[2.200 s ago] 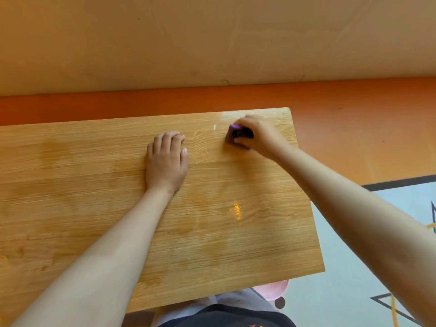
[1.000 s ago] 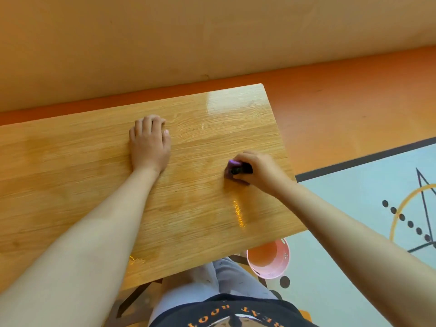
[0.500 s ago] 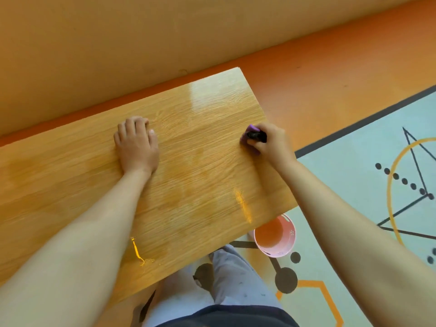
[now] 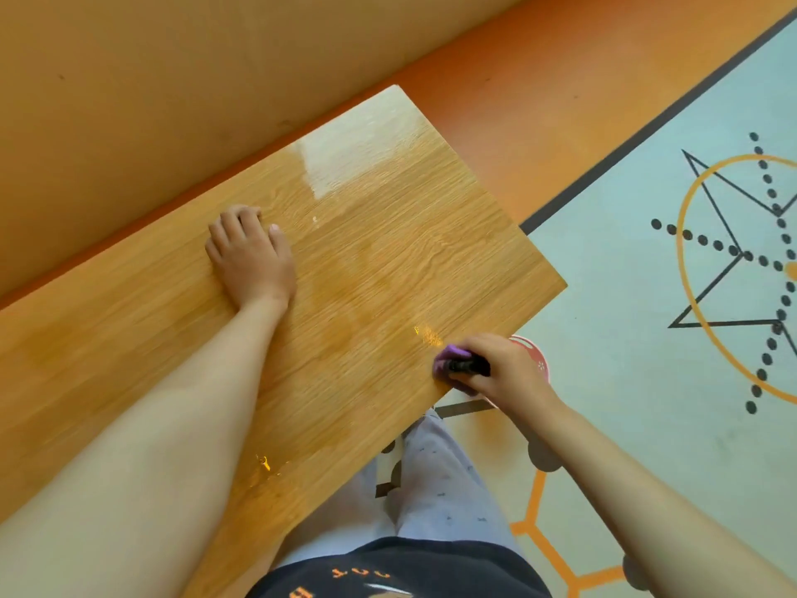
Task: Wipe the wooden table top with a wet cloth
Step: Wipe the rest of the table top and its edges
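- Nearest the camera, the person's pale trousers (image 4: 435,481) and the dark hem of a top sit below both forearms.
- The right hand (image 4: 509,369) is curled tight around a small purple cloth (image 4: 448,358). A dark part shows between its fingers, and what it is cannot be told.
- The cloth pokes out on the thumb side of that hand and presses on the desk (image 4: 388,261) right at its near edge.
- Directly under the right hand, on the floor, part of a pink basin (image 4: 532,351) shows.
- Just beyond the cloth lies a small patch of yellow specks (image 4: 427,334).
- Farther away, the left hand (image 4: 254,256) lies flat on the wood with its fingers straight and holds nothing.
- Beyond the left hand, the far corner of the desk shines with a pale glare (image 4: 345,157), likely from wet wood.
- Past that are an orange floor (image 4: 517,101) and a tan wall (image 4: 172,79). A patterned mat (image 4: 647,295) lies off to the right of the right hand.
- Risk: with the cloth this close to the edge, one more pull toward the body could carry it off the wood and drop it.
- Risk: a wet pass could smear the yellow specks instead of lifting them.
- Risk: if the left hand lifts, hard rubbing may shift the desk.
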`<state>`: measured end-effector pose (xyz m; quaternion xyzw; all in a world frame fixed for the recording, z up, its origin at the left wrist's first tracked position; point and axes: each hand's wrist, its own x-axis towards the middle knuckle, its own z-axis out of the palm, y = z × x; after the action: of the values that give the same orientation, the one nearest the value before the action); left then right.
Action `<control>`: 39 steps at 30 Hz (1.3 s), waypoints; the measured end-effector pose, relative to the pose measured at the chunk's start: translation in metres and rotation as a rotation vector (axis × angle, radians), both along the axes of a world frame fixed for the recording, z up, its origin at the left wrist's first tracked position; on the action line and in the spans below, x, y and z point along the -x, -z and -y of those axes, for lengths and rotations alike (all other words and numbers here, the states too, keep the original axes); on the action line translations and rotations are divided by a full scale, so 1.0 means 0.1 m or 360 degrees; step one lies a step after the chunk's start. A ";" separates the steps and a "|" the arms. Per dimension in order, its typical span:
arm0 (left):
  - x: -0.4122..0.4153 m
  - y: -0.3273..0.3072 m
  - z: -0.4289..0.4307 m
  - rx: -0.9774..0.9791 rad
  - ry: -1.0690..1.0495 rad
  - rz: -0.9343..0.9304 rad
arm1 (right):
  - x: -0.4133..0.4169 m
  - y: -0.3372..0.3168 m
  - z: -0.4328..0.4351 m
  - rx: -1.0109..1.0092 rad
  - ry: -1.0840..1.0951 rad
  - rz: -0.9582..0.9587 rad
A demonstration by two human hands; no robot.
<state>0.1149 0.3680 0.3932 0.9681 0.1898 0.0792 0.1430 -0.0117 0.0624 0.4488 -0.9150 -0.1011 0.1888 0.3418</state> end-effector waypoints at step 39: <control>0.00 0.02 -0.03 -0.0028 0.0028 -0.0053 | -0.08 0.15 -1.01 -0.0004 0.0304 0.0162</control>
<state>0.1151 0.3714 0.3909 0.9722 0.1829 0.0634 0.1320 -0.0040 0.1639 0.4343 -0.9285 -0.0309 0.1085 0.3539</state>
